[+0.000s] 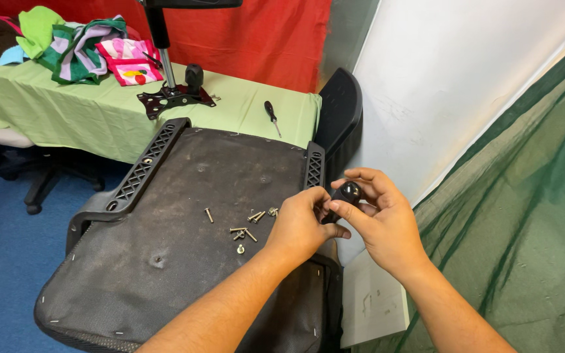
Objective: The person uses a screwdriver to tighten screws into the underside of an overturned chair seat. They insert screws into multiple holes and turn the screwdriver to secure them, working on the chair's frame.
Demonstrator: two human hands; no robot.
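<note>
Both my hands meet over the right edge of an upturned black chair seat [184, 229]. My right hand [380, 222] grips a small glossy black knob-like part [349, 193] between thumb and fingers. My left hand [302, 225] pinches the same part from the left side. Several loose silver screws and bolts [243, 225] lie on the seat's fabric underside just left of my left hand. Black plastic armrest brackets [142, 167] run along the seat's two sides.
A green-covered table [99, 111] stands behind the seat with a black metal chair mechanism plate and post [171, 95], a black-handled screwdriver [271, 116] and a pile of coloured clothes [80, 46]. White wall and green netting [531, 196] close the right. An office chair base [34, 189] stands on blue carpet at the left.
</note>
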